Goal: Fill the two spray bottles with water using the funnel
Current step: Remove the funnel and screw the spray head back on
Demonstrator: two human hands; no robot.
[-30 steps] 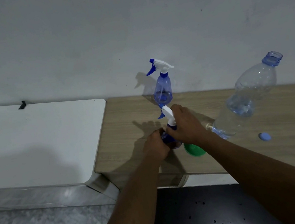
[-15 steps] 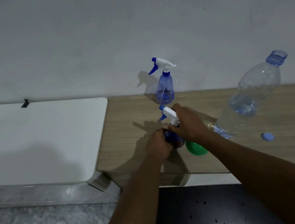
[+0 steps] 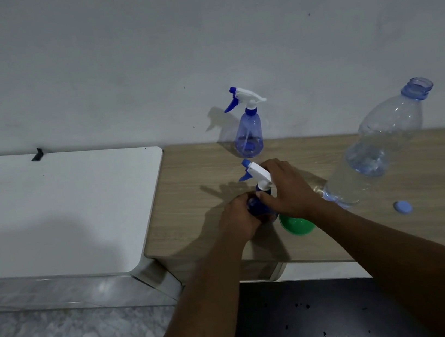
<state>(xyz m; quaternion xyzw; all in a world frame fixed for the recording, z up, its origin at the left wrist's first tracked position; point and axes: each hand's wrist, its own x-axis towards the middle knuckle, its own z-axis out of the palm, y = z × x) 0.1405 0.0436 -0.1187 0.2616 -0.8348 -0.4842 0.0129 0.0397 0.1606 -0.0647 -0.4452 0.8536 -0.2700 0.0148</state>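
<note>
A blue spray bottle (image 3: 258,207) stands near the front of the wooden table (image 3: 190,190). My left hand (image 3: 239,217) wraps its body. My right hand (image 3: 287,187) grips its neck just under the white trigger head (image 3: 257,173). A second blue spray bottle (image 3: 248,133) with its head on stands at the back by the wall. The green funnel (image 3: 296,225) lies on the table under my right wrist. A large clear water bottle (image 3: 379,152), uncapped, stands to the right with some water in it.
The water bottle's blue cap (image 3: 403,206) lies on the table at the right. A white table (image 3: 50,209) adjoins the wooden one on the left. A grey wall rises right behind both. Marble floor lies below at left.
My right hand has turned on the near spray bottle's neck, and the trigger head has shifted slightly. My left hand stays on the body. The camera has drifted a little.
</note>
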